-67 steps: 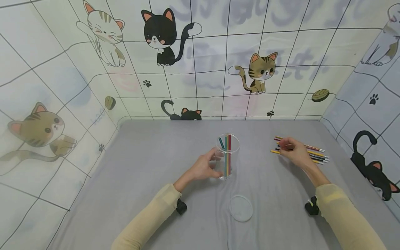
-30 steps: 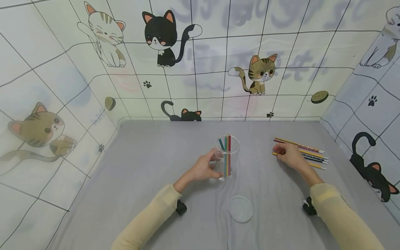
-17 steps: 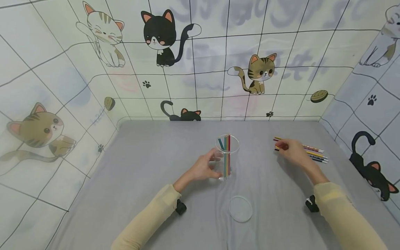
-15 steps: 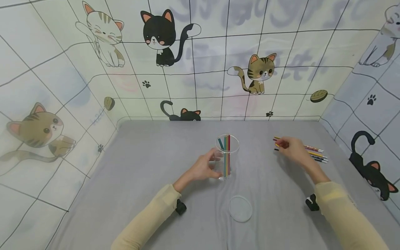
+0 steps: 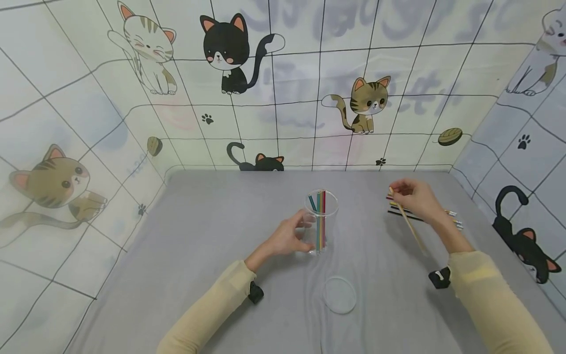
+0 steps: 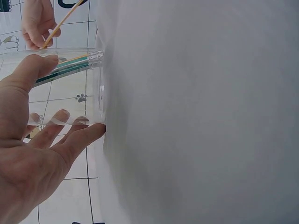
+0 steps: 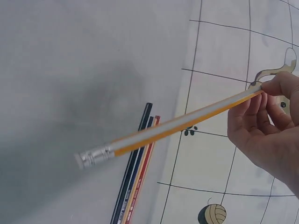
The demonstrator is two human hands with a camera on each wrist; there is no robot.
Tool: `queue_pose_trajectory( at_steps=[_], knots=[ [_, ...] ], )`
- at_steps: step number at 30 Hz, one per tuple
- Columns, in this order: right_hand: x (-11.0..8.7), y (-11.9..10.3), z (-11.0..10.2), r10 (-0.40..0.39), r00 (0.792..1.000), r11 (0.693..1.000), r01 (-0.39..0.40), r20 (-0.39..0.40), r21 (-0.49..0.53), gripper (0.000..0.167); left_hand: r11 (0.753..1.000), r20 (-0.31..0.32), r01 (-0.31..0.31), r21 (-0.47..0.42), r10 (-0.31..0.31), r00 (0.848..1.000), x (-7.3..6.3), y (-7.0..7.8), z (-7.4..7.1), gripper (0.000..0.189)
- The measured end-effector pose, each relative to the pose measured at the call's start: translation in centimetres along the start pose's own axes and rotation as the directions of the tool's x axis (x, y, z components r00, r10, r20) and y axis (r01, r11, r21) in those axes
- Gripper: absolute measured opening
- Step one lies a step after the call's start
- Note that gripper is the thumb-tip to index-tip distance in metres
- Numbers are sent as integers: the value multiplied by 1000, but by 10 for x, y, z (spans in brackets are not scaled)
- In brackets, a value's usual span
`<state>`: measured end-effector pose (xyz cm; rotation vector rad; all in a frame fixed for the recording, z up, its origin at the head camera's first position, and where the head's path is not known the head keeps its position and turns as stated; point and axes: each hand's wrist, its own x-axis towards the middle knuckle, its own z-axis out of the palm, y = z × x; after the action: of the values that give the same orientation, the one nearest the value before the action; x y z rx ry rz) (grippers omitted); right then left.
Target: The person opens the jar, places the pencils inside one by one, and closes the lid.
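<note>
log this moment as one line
left grip: around clear cup holding pencils | right grip: pinches yellow pencil aloft, tilted | loose pencils: on gray cloth

Glossy, clear plastic-looking cup (image 5: 331,227), shiny metallic ferrule (image 7: 98,155) on smooth yellow pencil (image 7: 187,123), matt grey cloth (image 5: 230,211)

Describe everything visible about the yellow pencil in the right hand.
The yellow pencil looks wooden, with a long pale band, perhaps glare, a silvery ferrule and a whitish eraser. The right hand pinches it near the other end; nothing else visibly touches it. It slants above the gray cloth, eraser end lower. The tip is indistinct.
</note>
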<state>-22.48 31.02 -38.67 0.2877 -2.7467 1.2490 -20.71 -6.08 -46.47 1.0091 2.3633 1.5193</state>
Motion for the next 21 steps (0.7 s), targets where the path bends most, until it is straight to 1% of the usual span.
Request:
queue_pose_trajectory(
  at_steps=[5, 7, 11, 17, 21],
  knots=[
    [2, -8, -3, 70, 998, 996, -70, 4, 64, 24, 1000, 1, -2, -11, 2, 1000, 1, 2, 0, 80],
    [3, -12, -4, 84, 996, 992, -84, 11, 93, 26, 1000, 2, 6, -9, -6, 1000, 0, 2, 0, 80],
    [3, -19, -7, 90, 996, 985, -92, 20, 146, 30, 1000, 4, 24, 3, -24, 1000, 0, 2, 0, 80],
    [6, -33, -10, 117, 993, 975, -112, -12, 194, 31, 1000, 5, 21, 18, -21, 1000, 0, 2, -1, 80],
    [7, -45, -12, 130, 991, 959, -120, -26, 255, 31, 1000, 9, 16, 21, -16, 1000, 0, 2, -1, 82]
  ],
)
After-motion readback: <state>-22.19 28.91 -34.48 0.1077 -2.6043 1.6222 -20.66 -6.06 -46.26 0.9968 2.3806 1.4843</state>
